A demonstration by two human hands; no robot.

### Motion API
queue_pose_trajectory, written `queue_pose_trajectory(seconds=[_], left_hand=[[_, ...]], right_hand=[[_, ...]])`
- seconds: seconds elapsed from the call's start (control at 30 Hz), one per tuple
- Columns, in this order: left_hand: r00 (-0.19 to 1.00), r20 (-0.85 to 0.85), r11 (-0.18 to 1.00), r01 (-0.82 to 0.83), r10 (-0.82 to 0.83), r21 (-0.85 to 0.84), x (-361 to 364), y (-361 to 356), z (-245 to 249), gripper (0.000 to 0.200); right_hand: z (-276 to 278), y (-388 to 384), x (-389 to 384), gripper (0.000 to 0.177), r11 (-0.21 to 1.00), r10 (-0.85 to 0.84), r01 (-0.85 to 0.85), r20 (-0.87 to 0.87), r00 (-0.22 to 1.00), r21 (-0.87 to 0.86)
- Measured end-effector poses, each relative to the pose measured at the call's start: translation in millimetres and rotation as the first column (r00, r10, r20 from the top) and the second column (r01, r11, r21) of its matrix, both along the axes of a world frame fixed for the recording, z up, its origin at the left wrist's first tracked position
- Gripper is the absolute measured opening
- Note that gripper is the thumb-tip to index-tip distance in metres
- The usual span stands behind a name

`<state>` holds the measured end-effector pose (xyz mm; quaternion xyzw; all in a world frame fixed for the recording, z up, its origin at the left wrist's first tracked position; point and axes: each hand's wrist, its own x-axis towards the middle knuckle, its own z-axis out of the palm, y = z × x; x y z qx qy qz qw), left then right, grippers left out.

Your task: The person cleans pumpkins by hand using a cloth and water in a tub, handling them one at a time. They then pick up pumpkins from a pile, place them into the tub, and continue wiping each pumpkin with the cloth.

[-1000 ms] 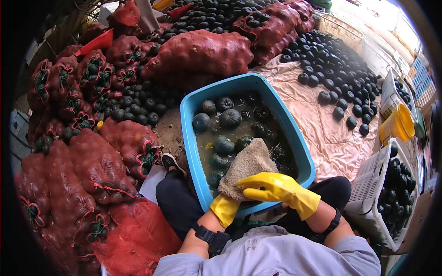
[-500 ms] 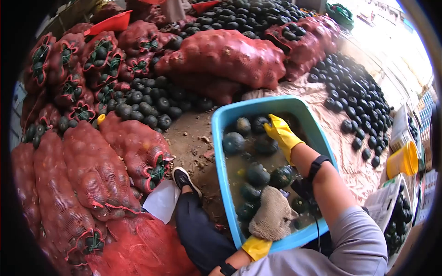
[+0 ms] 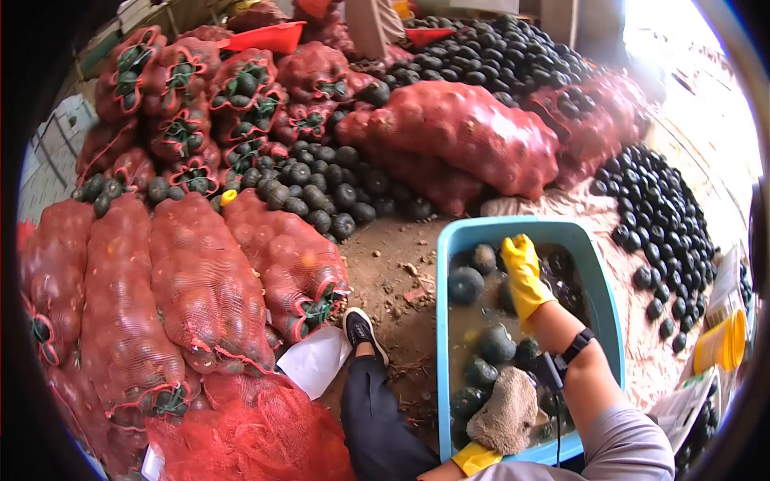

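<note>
A blue tub (image 3: 445, 321) holds murky water and several dark green squashes (image 3: 497, 345). My right hand (image 3: 523, 268), in a yellow rubber glove, reaches over the tub's far half. Its fingers curl downward, and whatever lies beneath them is hidden. Two squashes lie just left of it, a larger one (image 3: 465, 285) and a smaller one (image 3: 483, 259). At the near end, the yellow glove cuff of my left hand (image 3: 476, 458) shows. A brown terry cloth (image 3: 505, 409) covers that hand's fingers, so their grip cannot be seen.
Full red mesh sacks (image 3: 204, 280) lie and stack at left; another large sack (image 3: 465, 136) lies behind the tub. Loose squashes (image 3: 658, 232) spread over a sheet at right. A yellow bucket (image 3: 720, 341) stands at the right edge. A white sheet (image 3: 313, 361) lies by my shoe (image 3: 365, 333).
The view has shifted, so the scene sits farther right and lower. My right hand's fingers have curled down over the spot where a dark squash showed. The cloth remains over my left hand.
</note>
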<state>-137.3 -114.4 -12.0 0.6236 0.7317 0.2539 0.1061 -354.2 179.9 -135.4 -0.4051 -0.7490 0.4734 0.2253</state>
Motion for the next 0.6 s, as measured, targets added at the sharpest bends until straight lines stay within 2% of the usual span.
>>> queue_pose_trajectory(seconds=[0.03, 0.07, 0.1, 0.13, 0.17, 0.2, 0.23, 0.3, 0.33, 0.37, 0.4, 0.43, 0.47, 0.5, 0.57, 0.6], left_hand=[[1.000, -0.002, 1.000, 0.010, -0.010, -0.004, 2.7, 1.1, -0.1, 0.046], [1.000, -0.010, 1.000, 0.021, -0.021, -0.016, 4.5, 0.2, -0.5, 0.046], [0.999, -0.019, 0.999, 0.028, -0.029, -0.030, 5.2, -0.3, -1.2, 0.046], [0.999, -0.034, 0.999, 0.028, -0.030, -0.041, 1.4, -1.3, -0.8, 0.046], [0.998, -0.047, 0.998, 0.032, -0.034, -0.052, 2.5, -1.8, -2.0, 0.046], [0.998, -0.048, 0.997, 0.038, -0.042, -0.066, 7.5, -2.2, -3.1, 0.045], [0.997, -0.065, 0.997, 0.035, -0.039, -0.070, 5.1, -1.5, -3.4, 0.045], [0.995, -0.084, 0.996, 0.040, -0.047, -0.079, 0.8, -1.0, -4.8, 0.045], [0.995, -0.085, 0.996, 0.042, -0.049, -0.082, -1.5, -1.0, -4.5, 0.045], [0.995, -0.088, 0.996, 0.041, -0.048, -0.083, -2.5, -1.3, -4.8, 0.045], [0.995, -0.087, 0.996, 0.046, -0.053, -0.083, -2.9, -1.2, -5.7, 0.044], [0.995, -0.088, 0.995, 0.048, -0.055, -0.084, -3.6, -1.6, -4.6, 0.044], [0.994, -0.089, 0.995, 0.052, -0.060, -0.087, -4.7, -1.4, -4.7, 0.044], [0.995, -0.084, 0.995, 0.054, -0.062, -0.087, -4.9, -1.1, -5.1, 0.044], [0.994, -0.085, 0.994, 0.064, -0.071, -0.090, -6.4, 0.8, -4.1, 0.044], [0.994, -0.084, 0.994, 0.066, -0.074, -0.089, -6.7, 1.2, -3.6, 0.043]], right_hand=[[32.6, -38.7, -3.0, 0.024, 0.995, 0.046, -0.068, -0.250, 0.967, -0.079], [66.7, -77.8, -6.4, 0.019, 0.974, 0.081, -0.173, -0.482, 0.872, -0.149], [91.5, -118.7, -3.2, 0.019, 0.947, 0.182, -0.295, -0.554, 0.813, -0.122], [109.9, -169.3, 6.9, 0.027, 0.895, 0.391, -0.445, -0.540, 0.745, 0.035], [120.3, -214.4, 17.5, 0.039, 0.767, 0.626, -0.599, -0.479, 0.615, 0.231], [129.2, -252.6, 29.9, 0.051, 0.582, 0.804, -0.718, -0.399, 0.440, 0.381], [154.0, -274.5, 47.9, 0.057, 0.367, 0.915, -0.881, -0.289, 0.283, 0.298], [149.7, -284.8, 62.4, 0.059, 0.362, 0.918, -0.864, -0.295, 0.265, 0.351], [156.5, -263.7, 71.0, 0.056, 0.437, 0.884, -0.842, -0.325, 0.336, 0.316], [143.9, -239.9, 70.4, 0.052, 0.605, 0.794, -0.741, -0.288, 0.536, 0.289], [130.6, -202.4, 70.2, 0.051, 0.694, 0.710, -0.626, -0.191, 0.678, 0.356], [97.4, -160.0, 66.4, 0.052, 0.747, 0.576, -0.493, -0.064, 0.815, 0.446], [75.8, -122.7, 76.3, 0.057, 0.815, 0.494, -0.460, -0.005, 0.870, 0.352], [50.4, -99.2, 87.2, 0.071, 0.762, 0.199, -0.313, 0.254, 0.946, 0.568], [33.5, -62.0, 114.9, 0.086, 0.592, 0.185, -0.627, 0.671, 0.718, 0.507], [33.7, -57.2, 118.7, 0.094, 0.630, 0.222, -0.652, 0.706, 0.672, 0.423]])
